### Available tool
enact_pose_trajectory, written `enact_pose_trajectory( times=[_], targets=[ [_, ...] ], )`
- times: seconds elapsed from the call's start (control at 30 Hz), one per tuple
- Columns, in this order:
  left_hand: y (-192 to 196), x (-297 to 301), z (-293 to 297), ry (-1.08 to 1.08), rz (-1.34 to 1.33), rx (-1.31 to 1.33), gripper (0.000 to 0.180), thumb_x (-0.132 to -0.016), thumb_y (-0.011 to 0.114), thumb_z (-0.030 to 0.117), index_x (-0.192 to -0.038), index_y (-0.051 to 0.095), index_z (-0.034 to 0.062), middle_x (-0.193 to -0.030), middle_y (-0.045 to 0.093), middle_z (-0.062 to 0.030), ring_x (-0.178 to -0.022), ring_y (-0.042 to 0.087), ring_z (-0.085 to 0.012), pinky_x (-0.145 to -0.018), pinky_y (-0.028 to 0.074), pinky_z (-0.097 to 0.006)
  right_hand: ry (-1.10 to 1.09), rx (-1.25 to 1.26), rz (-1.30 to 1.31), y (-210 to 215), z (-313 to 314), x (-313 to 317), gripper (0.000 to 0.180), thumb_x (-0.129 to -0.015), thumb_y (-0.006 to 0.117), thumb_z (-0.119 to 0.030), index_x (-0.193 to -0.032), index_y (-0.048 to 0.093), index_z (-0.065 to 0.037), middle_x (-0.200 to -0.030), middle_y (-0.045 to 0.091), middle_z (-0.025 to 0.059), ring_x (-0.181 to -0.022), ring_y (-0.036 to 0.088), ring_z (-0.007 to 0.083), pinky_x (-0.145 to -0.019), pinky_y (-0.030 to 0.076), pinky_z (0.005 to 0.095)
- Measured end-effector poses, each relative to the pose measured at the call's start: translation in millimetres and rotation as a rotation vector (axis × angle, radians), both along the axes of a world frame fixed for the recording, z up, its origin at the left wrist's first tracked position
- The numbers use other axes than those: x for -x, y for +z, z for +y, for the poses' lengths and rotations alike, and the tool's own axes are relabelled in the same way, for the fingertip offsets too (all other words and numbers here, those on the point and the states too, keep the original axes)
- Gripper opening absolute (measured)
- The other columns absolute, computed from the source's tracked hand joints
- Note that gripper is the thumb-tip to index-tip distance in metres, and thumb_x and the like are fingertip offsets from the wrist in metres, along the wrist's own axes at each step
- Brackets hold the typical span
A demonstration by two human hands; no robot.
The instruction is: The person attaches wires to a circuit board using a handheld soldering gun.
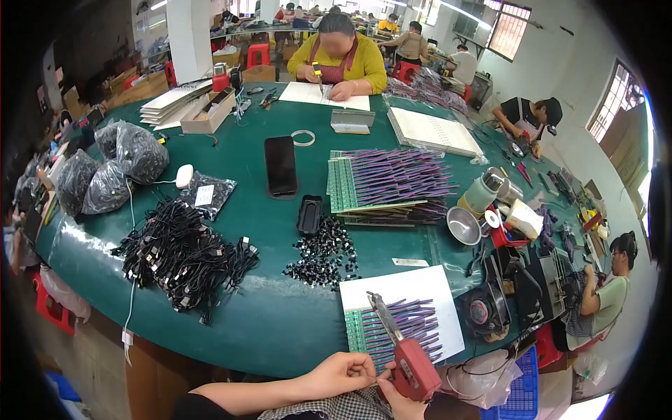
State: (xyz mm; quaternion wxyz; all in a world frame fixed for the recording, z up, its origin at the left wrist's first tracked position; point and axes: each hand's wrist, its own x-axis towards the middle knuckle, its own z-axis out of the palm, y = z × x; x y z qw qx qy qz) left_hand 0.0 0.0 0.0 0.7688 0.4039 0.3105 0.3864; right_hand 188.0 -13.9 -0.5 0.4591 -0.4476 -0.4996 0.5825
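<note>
My right hand (402, 404) grips a red soldering gun (416, 369) at the table's front edge, its metal tip pointing up and away. That tip passes over a green circuit board panel (355, 332) with rows of purple-black wires, which lies on a white sheet (448, 315). My left hand (343, 372) is closed just left of the gun, fingertips pinched near my right hand; anything between them is too small to make out. Beyond the sheet stands a stack of similar wired panels (392, 182). Small black-and-silver connectors (323, 255) lie in a pile by a black tray (309, 214).
A heap of black USB cables (182, 255) covers the left side, with bagged parts (112, 168) behind. A phone (281, 166) lies mid-table. A metal bowl (463, 225), solder spool and small black fan (484, 308) stand right. A co-worker in yellow (336, 59) sits opposite.
</note>
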Motion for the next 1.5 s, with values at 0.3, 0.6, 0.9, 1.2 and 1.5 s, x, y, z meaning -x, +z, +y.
enact_pose_trajectory(
  times=[0.3, 0.6, 0.9, 1.2, 1.5],
  targets=[
    [19.4, 2.1, -7.1, 0.079, 0.284, -0.160, 0.009, -0.089, 0.062, 0.008, -0.091, 0.059, -0.0009, -0.079, 0.059, 0.0010, -0.074, 0.054, -0.0042, -0.067, 0.045, -0.019, 0.055, 0.210, -0.154, 36.5, 6.9, 3.5, 0.062, -0.077, 0.072, 0.007, -0.132, 0.045, 0.002, -0.110, 0.058, 0.0076, -0.093, 0.058, 0.0137, -0.081, 0.050, 0.0267],
    [24.3, 17.9, -15.1, 0.199, 0.389, -0.352, 0.012, -0.087, 0.063, 0.011, -0.092, 0.059, 0.0011, -0.072, 0.060, -0.0019, -0.066, 0.055, -0.0067, -0.063, 0.046, -0.023, -0.133, 0.044, -0.083, 39.3, 2.1, 11.9, 0.070, -0.076, 0.068, 0.012, -0.138, 0.039, -0.001, -0.113, 0.056, 0.0098, -0.094, 0.057, 0.0163, -0.082, 0.050, 0.0293],
    [23.7, 40.4, -36.5, 0.221, 0.332, -0.440, 0.013, -0.085, 0.063, 0.011, -0.089, 0.058, 0.0003, -0.071, 0.062, -0.0055, -0.065, 0.058, -0.0107, -0.062, 0.047, -0.027, -0.034, 0.058, -0.132, 49.7, -27.4, 49.3, 0.067, -0.079, 0.070, 0.006, -0.138, 0.039, 0.001, -0.117, 0.056, 0.0104, -0.101, 0.057, 0.0151, -0.086, 0.049, 0.0279],
    [24.2, 62.6, -56.1, 0.186, 0.208, -0.398, 0.009, -0.088, 0.063, 0.009, -0.091, 0.059, 0.0008, -0.075, 0.060, 0.0008, -0.070, 0.054, -0.0038, -0.063, 0.044, -0.021, -0.003, -0.008, -0.074, 58.8, -47.0, 75.4, 0.061, -0.081, 0.068, 0.006, -0.135, 0.041, 0.000, -0.110, 0.057, 0.0080, -0.093, 0.059, 0.0154, -0.080, 0.050, 0.0274],
    [18.4, 66.6, -47.5, 0.074, 0.004, -0.311, 0.010, -0.092, 0.062, 0.010, -0.095, 0.059, 0.0003, -0.076, 0.055, 0.0052, -0.069, 0.046, -0.0004, -0.061, 0.037, -0.018, 0.001, 0.027, 0.030, 58.5, -42.5, 74.7, 0.060, -0.080, 0.067, 0.008, -0.133, 0.042, -0.003, -0.103, 0.057, 0.0079, -0.088, 0.059, 0.0152, -0.075, 0.052, 0.0290]
  ],
)
